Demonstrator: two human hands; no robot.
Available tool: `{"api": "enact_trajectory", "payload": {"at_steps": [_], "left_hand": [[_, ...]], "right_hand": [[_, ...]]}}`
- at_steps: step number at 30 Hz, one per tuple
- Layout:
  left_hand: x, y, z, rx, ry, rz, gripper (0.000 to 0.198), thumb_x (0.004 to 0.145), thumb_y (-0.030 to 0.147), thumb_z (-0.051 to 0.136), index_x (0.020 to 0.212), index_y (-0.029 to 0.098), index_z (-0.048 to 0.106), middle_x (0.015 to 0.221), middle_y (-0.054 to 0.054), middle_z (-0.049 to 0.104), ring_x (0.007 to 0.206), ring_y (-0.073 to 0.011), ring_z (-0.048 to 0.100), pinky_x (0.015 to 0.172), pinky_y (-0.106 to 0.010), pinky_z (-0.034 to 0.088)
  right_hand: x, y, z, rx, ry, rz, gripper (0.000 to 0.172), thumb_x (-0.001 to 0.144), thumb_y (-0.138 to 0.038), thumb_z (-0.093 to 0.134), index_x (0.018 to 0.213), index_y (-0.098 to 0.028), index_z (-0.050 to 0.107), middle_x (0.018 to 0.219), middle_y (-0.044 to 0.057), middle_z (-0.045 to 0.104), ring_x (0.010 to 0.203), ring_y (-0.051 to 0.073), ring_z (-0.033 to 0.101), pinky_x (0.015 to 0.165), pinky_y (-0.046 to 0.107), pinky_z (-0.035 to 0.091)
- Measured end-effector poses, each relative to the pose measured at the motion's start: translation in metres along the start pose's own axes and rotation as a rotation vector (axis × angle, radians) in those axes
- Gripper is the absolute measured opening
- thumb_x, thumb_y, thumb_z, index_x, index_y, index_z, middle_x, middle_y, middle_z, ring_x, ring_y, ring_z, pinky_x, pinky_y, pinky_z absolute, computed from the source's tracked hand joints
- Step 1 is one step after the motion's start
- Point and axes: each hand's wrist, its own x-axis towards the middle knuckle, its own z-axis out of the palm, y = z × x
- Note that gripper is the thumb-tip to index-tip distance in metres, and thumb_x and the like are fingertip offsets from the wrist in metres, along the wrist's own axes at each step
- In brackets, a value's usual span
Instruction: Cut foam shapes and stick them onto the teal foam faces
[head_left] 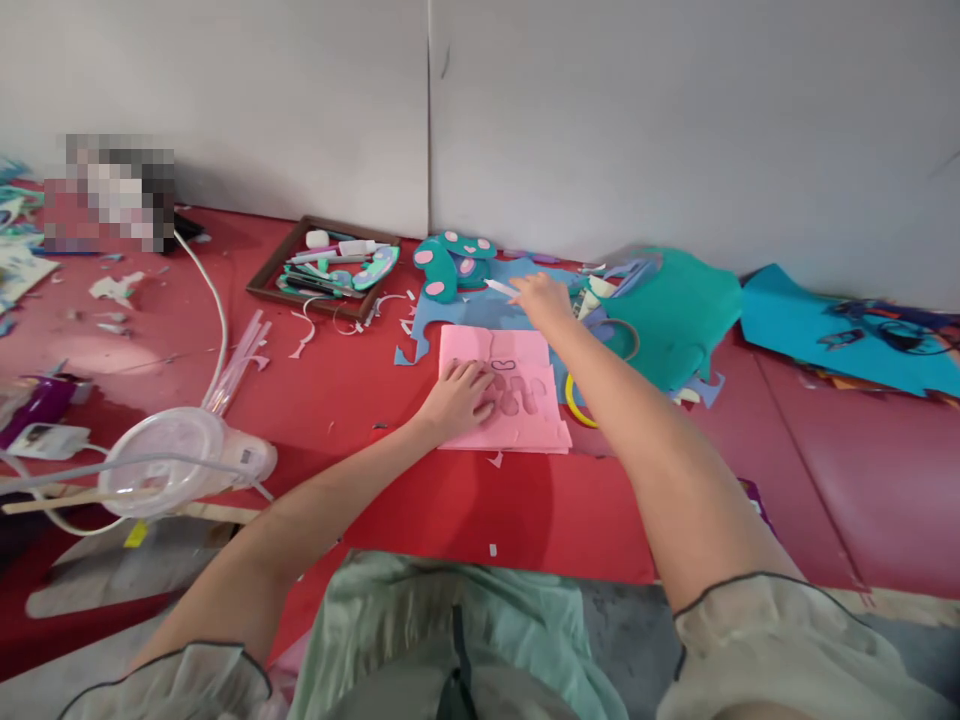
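Observation:
My left hand (pixel 459 402) lies flat with fingers apart on a pink sheet (pixel 525 435), which looks like craft foam or felt. On this sheet are a small dark outline and several cut-out or marked rounded shapes. Beyond it, my right hand (pixel 543 300) is closed on a slim white pen (pixel 501 288) and hovers over or rests on a blue sheet (pixel 435 318); which one I cannot tell. Just left of the pen sit teal cut-out pieces (pixel 441 270) with pink spots.
A brown tray (pixel 259 287) of pens and cut pieces stands at the back left. Teal sheets (pixel 697 300) and a yellow ring (pixel 576 405) lie right of the pink sheet. A clear plastic tub (pixel 161 455) and cables sit at the left edge. Scraps litter the red table (pixel 480 510).

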Motion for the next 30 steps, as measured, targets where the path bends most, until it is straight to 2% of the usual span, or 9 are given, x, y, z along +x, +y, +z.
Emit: {"api": "enact_trajectory", "payload": {"at_steps": [3, 5, 8, 10, 15, 20, 23, 27, 30], "left_hand": [[0.000, -0.002, 0.003, -0.015, -0.009, -0.007, 0.040, 0.090, 0.031, 0.047, 0.123, 0.011, 0.060, 0.127, -0.016, 0.059, 0.124, -0.0273, 0.052, 0.113, -0.045, 0.031], [-0.001, -0.003, 0.004, -0.019, -0.016, -0.006, 0.038, 0.091, 0.030, 0.046, 0.121, 0.012, 0.061, 0.128, -0.016, 0.059, 0.126, -0.0269, 0.051, 0.114, -0.045, 0.031], [-0.001, -0.005, 0.005, -0.024, -0.007, 0.001, 0.036, 0.092, 0.030, 0.044, 0.121, 0.014, 0.061, 0.128, -0.015, 0.059, 0.127, -0.0270, 0.050, 0.113, -0.047, 0.032], [-0.001, -0.005, 0.006, -0.033, 0.009, -0.008, 0.037, 0.092, 0.030, 0.045, 0.122, 0.014, 0.060, 0.129, -0.015, 0.059, 0.127, -0.0270, 0.050, 0.113, -0.047, 0.032], [-0.002, -0.007, 0.008, -0.055, 0.021, -0.019, 0.038, 0.091, 0.030, 0.047, 0.125, 0.015, 0.056, 0.130, -0.015, 0.059, 0.128, -0.0271, 0.050, 0.113, -0.049, 0.033], [-0.002, -0.008, 0.008, -0.071, 0.002, -0.032, 0.036, 0.090, 0.029, 0.047, 0.122, 0.014, 0.056, 0.131, -0.016, 0.058, 0.129, -0.0270, 0.049, 0.115, -0.048, 0.031], [-0.001, -0.009, 0.008, -0.093, 0.002, -0.037, 0.031, 0.090, 0.027, 0.047, 0.117, 0.016, 0.057, 0.132, -0.015, 0.058, 0.130, -0.0260, 0.049, 0.115, -0.047, 0.031], [-0.001, -0.010, 0.009, -0.106, -0.003, -0.035, 0.029, 0.089, 0.026, 0.047, 0.113, 0.013, 0.058, 0.134, -0.017, 0.056, 0.132, -0.0266, 0.047, 0.116, -0.047, 0.030], [-0.001, -0.011, 0.010, -0.109, -0.002, -0.034, 0.028, 0.089, 0.025, 0.047, 0.112, 0.015, 0.058, 0.135, -0.016, 0.055, 0.132, -0.0260, 0.047, 0.116, -0.048, 0.031]], "right_hand": [[0.002, 0.003, -0.011, 0.071, 0.090, 0.057, 0.036, 0.091, -0.026, 0.059, 0.124, -0.014, 0.060, 0.120, 0.017, 0.065, 0.107, 0.027, 0.058, 0.078, 0.034, 0.044], [-0.005, 0.014, -0.018, 0.140, 0.119, 0.134, 0.033, 0.094, -0.031, 0.053, 0.119, -0.011, 0.061, 0.119, 0.017, 0.066, 0.102, 0.025, 0.061, 0.080, 0.033, 0.045], [-0.030, 0.042, -0.024, 0.146, 0.049, 0.176, 0.021, 0.091, -0.029, 0.055, 0.092, -0.013, 0.069, 0.093, 0.013, 0.073, 0.088, 0.023, 0.065, 0.074, 0.031, 0.046], [-0.053, 0.064, -0.025, 0.191, -0.074, 0.212, 0.015, 0.087, -0.026, 0.058, 0.082, -0.016, 0.068, 0.086, 0.009, 0.073, 0.081, 0.021, 0.066, 0.072, 0.029, 0.047], [-0.103, 0.098, -0.021, 0.171, -0.148, 0.271, 0.010, 0.082, -0.027, 0.061, 0.081, -0.019, 0.067, 0.091, 0.008, 0.074, 0.080, 0.020, 0.067, 0.071, 0.028, 0.047], [-0.120, 0.090, -0.020, 0.057, -0.356, 0.350, 0.015, 0.085, -0.032, 0.059, 0.088, -0.018, 0.065, 0.093, 0.010, 0.074, 0.091, 0.025, 0.068, 0.071, 0.029, 0.046], [-0.125, 0.075, -0.018, -0.026, -0.493, 0.435, 0.032, 0.082, -0.035, 0.061, 0.106, -0.014, 0.061, 0.101, 0.016, 0.072, 0.095, 0.031, 0.068, 0.070, 0.033, 0.046], [-0.134, 0.061, -0.006, 0.001, -0.427, 0.466, 0.067, 0.075, -0.029, 0.064, 0.135, -0.010, 0.043, 0.119, 0.021, 0.066, 0.104, 0.034, 0.066, 0.076, 0.036, 0.048], [-0.137, 0.065, 0.004, 0.113, -0.324, 0.493, 0.076, 0.074, -0.029, 0.063, 0.142, -0.010, 0.035, 0.127, 0.023, 0.060, 0.108, 0.033, 0.064, 0.084, 0.038, 0.049]]}}
